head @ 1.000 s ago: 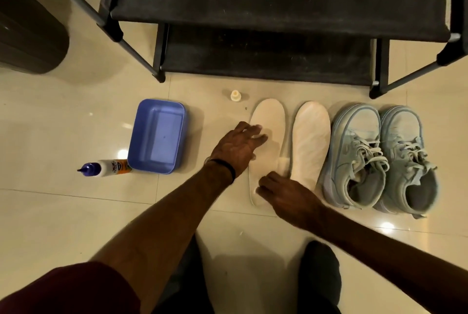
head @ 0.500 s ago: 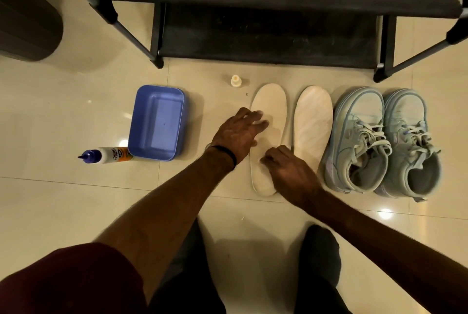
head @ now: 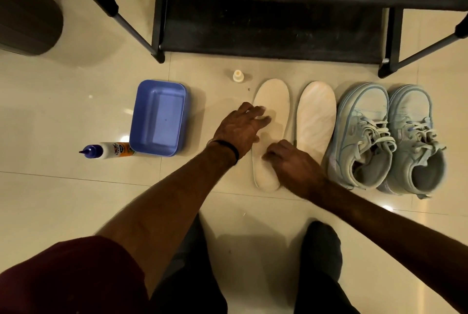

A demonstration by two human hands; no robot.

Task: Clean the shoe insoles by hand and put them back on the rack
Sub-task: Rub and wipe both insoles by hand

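Two pale insoles lie side by side on the tiled floor in front of the black shoe rack (head: 273, 32). My left hand (head: 240, 131) rests with spread fingers on the left insole (head: 274, 101), around its middle. My right hand (head: 291, 164) sits on the same insole's heel half, fingers curled with their tips on the surface and nothing visibly held. The right insole (head: 316, 116) lies untouched just beside it.
A pair of light blue sneakers (head: 385, 136) stands right of the insoles. A blue plastic tub (head: 158, 116) sits to the left, with a white bottle (head: 109, 150) lying beside it. A small cap (head: 238, 76) stands near the rack's foot. A dark round object (head: 25, 9) fills the far left corner.
My right hand slid from the heel end a little toward the middle of the left insole. My left hand stayed where it was.
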